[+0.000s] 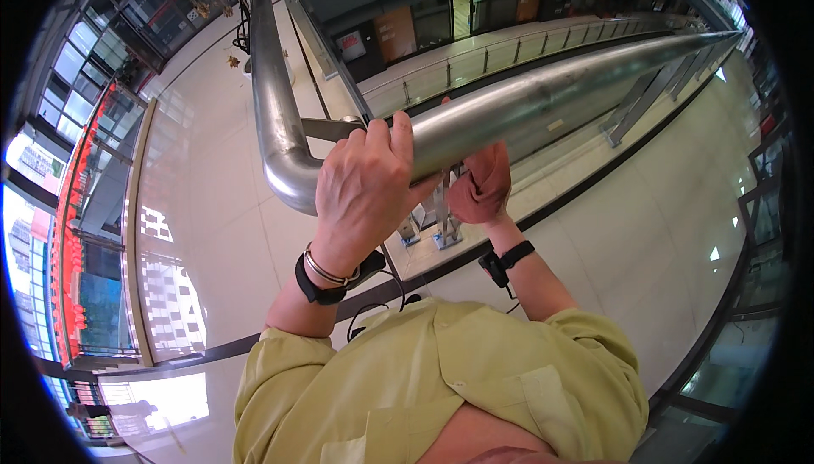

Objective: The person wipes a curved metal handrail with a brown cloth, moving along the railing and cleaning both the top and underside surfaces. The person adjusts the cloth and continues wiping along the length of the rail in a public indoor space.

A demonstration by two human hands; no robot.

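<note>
A thick, shiny metal handrail (509, 105) runs from the upper right to a rounded bend in front of me, then turns away to the top. My left hand (365, 191) is wrapped over the rail just beside the bend, its fingers on the top and its thumb underneath. Below the rail, a reddish-brown cloth (480, 187) is bunched in my right hand (499, 213), pressed up against the rail's underside. The rail and cloth hide most of that hand's fingers; one fingertip shows over the far side of the rail.
Metal posts (445, 216) and glass panels stand beneath the rail on a pale ledge (413, 254) with a dark edge. A potted plant (245, 67) with dried stems is beyond the bend. Red decorations (70, 254) line another glass railing at the left. Both wrists carry strapped devices with cables.
</note>
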